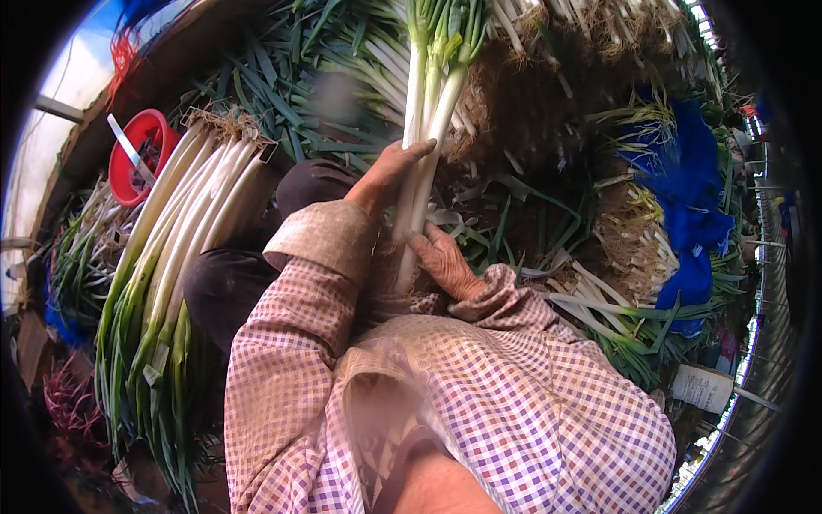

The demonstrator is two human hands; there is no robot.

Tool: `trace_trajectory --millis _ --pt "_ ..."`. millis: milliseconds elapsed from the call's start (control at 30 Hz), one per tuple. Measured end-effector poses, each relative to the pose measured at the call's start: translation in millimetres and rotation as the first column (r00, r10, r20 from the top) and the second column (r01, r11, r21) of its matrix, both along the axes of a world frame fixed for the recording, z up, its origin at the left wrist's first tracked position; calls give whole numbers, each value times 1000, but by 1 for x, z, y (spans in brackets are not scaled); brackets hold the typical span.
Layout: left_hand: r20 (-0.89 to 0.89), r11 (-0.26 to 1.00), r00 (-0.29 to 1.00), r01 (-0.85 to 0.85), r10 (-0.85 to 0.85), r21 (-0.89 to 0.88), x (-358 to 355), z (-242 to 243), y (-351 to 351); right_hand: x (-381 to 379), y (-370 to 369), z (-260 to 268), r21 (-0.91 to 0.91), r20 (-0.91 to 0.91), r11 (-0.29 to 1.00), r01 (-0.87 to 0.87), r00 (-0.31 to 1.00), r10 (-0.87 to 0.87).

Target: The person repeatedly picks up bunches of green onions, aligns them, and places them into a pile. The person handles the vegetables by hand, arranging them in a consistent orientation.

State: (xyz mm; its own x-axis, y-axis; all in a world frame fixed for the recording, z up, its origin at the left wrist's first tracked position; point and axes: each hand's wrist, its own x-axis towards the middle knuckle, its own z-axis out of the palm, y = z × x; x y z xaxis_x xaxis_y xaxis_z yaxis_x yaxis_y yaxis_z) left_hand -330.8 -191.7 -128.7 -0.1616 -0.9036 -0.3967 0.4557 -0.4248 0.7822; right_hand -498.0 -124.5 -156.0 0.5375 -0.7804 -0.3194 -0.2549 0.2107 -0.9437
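Observation:
A few long green onions [429, 109] stand nearly upright before me, leaves at the top and root ends low, near my lap. My left hand [393, 168] is wrapped around their white stems at mid-length, thumb across the front. Lower down, my right hand [444, 260] grips the stalks near the root end from the right side. The roots are partly hidden and blurred. To my left, a large bundle of green onions [192, 193] lies beside my knees, with roots at the far end and leaves towards me.
A red plastic bucket [168, 138] holding a light-handled tool [131, 149] stands at left. Piled green onions [379, 70] lie ahead. On the right are rooted stalks [632, 247] beside blue cloth [690, 186]. Red ties [72, 398] lie lower left, and a ribbed wall [774, 308] curves at far right.

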Motion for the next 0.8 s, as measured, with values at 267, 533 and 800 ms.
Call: trace_trajectory --millis 267,533,800 --pt "235 961 932 277 -275 26 -15 -17 3 -9 -2 -9 -105 45 957 270 963 -266" --pt "-27 911 913 404 -407 -83 -31 -4 6 -17 1 49 411 210 850 328 874 -439" --pt "-637 975 758 -217 142 -41 -44 43 -21 -96 68 143 547 142 837 29 982 -127"
